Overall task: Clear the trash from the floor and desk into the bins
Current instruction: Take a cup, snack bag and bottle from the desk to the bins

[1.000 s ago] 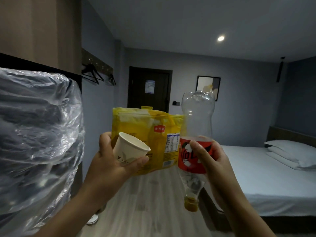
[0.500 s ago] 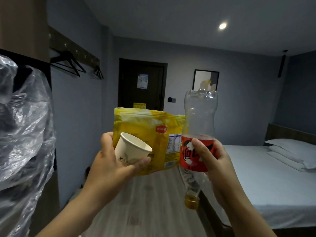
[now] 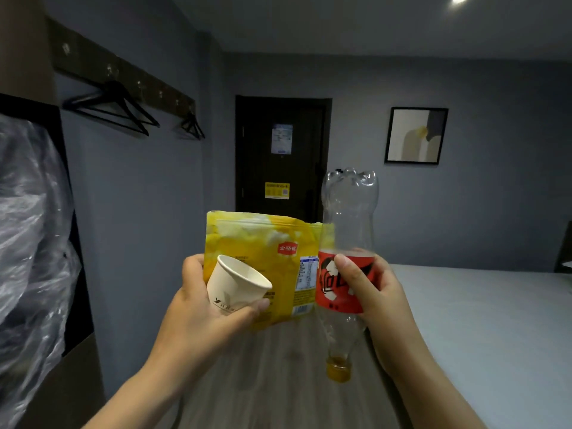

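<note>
Left hand (image 3: 204, 308) grips two items: one white paper cup (image 3: 236, 283), tilted, thumb clamping it against one yellow snack pouch (image 3: 263, 239) behind. Right hand (image 3: 371, 292) curls round the red label of one clear plastic bottle (image 3: 349, 212), inverted, orange cap (image 3: 339, 371) lowest. All three are held in the air above the wood floor (image 3: 278, 391). The thumb hides part of the label lettering; pouch print unreadable. Plastic sheeting (image 3: 28, 227) is cut off left. Beyond: one door (image 3: 257, 156) bearing two notices, one framed picture (image 3: 416, 136).
</note>
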`<move>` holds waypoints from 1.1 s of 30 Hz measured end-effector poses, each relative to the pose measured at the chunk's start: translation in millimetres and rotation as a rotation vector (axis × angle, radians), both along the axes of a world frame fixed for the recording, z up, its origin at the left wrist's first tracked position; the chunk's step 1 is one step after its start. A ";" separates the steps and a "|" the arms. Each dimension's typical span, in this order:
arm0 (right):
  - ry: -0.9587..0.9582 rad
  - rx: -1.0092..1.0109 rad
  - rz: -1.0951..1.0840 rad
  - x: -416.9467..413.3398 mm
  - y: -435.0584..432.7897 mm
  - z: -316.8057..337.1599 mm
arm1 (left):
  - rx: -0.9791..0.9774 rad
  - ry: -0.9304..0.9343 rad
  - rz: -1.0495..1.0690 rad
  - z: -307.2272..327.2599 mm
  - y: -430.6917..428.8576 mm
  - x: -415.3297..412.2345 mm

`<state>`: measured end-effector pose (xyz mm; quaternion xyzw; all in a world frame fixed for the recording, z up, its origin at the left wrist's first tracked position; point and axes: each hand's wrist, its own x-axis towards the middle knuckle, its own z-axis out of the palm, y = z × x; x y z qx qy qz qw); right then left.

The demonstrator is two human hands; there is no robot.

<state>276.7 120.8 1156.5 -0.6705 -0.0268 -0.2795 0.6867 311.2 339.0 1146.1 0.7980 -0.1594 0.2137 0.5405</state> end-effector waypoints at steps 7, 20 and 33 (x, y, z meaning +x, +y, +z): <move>0.019 -0.003 0.019 119.4 10.1 -18.4 | 0.000 0.017 0.040 -16.2 7.0 119.1; 0.053 -0.040 -0.019 346.2 65.6 -24.4 | -0.006 0.056 0.022 -18.1 65.8 351.2; 0.084 -0.042 -0.036 565.9 19.6 -55.7 | 0.013 0.125 0.070 -45.5 25.4 561.1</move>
